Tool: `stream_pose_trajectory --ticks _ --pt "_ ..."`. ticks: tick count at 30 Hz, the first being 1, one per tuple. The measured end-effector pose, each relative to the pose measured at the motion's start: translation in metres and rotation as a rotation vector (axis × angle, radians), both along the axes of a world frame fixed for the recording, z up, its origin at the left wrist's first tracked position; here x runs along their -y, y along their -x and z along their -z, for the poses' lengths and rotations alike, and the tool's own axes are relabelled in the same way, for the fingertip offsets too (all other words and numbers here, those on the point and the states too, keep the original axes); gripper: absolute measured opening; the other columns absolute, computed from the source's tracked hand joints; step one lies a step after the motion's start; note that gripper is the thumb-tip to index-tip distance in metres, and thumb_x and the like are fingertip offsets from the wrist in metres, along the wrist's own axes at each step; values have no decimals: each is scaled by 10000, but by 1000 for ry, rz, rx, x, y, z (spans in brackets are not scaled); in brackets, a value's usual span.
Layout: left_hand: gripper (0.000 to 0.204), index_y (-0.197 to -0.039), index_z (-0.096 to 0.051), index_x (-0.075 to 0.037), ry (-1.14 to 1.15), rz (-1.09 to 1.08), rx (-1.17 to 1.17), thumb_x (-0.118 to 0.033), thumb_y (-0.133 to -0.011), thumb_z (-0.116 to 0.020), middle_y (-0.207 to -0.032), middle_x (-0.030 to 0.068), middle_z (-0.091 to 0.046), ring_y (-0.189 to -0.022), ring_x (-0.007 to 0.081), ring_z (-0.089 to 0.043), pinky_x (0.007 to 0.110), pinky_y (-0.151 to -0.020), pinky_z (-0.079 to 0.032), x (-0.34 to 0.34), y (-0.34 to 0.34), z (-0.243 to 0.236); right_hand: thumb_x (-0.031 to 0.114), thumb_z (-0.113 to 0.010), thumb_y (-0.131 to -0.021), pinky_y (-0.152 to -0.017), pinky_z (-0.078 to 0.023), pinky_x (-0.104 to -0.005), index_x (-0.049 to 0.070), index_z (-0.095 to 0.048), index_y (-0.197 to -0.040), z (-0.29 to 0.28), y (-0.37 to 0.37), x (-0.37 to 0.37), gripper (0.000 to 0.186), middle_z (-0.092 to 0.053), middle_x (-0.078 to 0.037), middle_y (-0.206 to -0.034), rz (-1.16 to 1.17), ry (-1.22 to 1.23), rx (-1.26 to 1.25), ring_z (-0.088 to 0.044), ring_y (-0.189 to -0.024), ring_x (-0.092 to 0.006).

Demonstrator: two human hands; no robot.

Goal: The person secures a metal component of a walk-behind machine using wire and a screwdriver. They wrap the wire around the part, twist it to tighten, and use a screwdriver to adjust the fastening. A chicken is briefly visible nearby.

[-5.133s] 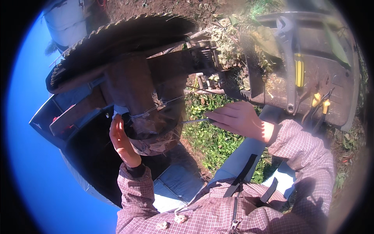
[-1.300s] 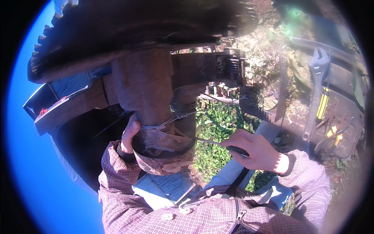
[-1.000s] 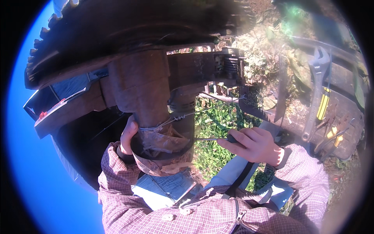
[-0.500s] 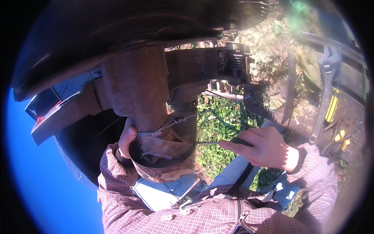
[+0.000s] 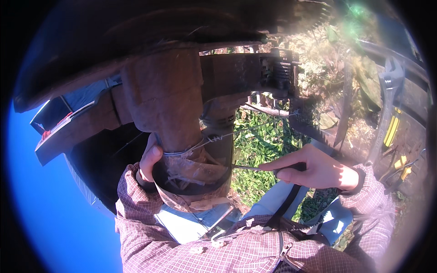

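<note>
The brown round housing (image 5: 191, 204) is hanging near the middle, under the brown metal column (image 5: 164, 100), and its open rim is facing toward the person. A thin wire (image 5: 195, 147) is running around the column's lower part, just above the rim. The left hand (image 5: 150, 161) is pressing its thumb at the housing's left edge; its other fingers are hiding, so I cannot tell how far they are closing. The right hand (image 5: 309, 170) is curling around the dark handle of a thin-shafted tool (image 5: 248, 168), with the index finger lying forward along it. The shaft is pointing to the housing's right edge; whether the tip is touching, I cannot tell. Between this edge and the right hand, the grass (image 5: 257, 141) is showing through an open gap. Farther right, the adjustable wrench (image 5: 387, 107) is lying well apart from the housing.
</note>
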State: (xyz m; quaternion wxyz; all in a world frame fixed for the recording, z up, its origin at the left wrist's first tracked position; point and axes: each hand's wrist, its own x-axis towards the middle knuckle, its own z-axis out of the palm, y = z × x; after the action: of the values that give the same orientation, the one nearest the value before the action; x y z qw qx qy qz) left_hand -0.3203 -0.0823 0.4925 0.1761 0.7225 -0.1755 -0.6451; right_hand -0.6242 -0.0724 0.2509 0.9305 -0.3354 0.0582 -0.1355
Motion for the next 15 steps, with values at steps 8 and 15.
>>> stream_pose_trajectory --ticks 8,15 --pt "900 -1487 -403 -1 71 12 8 -576 -872 -720 -1341 182 -620 -1179 304 -657 426 -1050 -513 2 4 2 150 -655 -1008 -618 -472 -245 189 -641 -1420 -5 3 19 414 -658 -4 -830 -289 -238 -21 -550 -645 -63" --pt "909 -1483 -409 1 93 18 63 -596 -872 -718 -1346 178 -620 -1173 305 -661 435 -1052 -512 -7 0 5 88 -778 -815 -760 -579 -347 130 -724 -1125 -5 1 -35 317 -637 -60 -925 478 495 -258 -682 -886 -239"
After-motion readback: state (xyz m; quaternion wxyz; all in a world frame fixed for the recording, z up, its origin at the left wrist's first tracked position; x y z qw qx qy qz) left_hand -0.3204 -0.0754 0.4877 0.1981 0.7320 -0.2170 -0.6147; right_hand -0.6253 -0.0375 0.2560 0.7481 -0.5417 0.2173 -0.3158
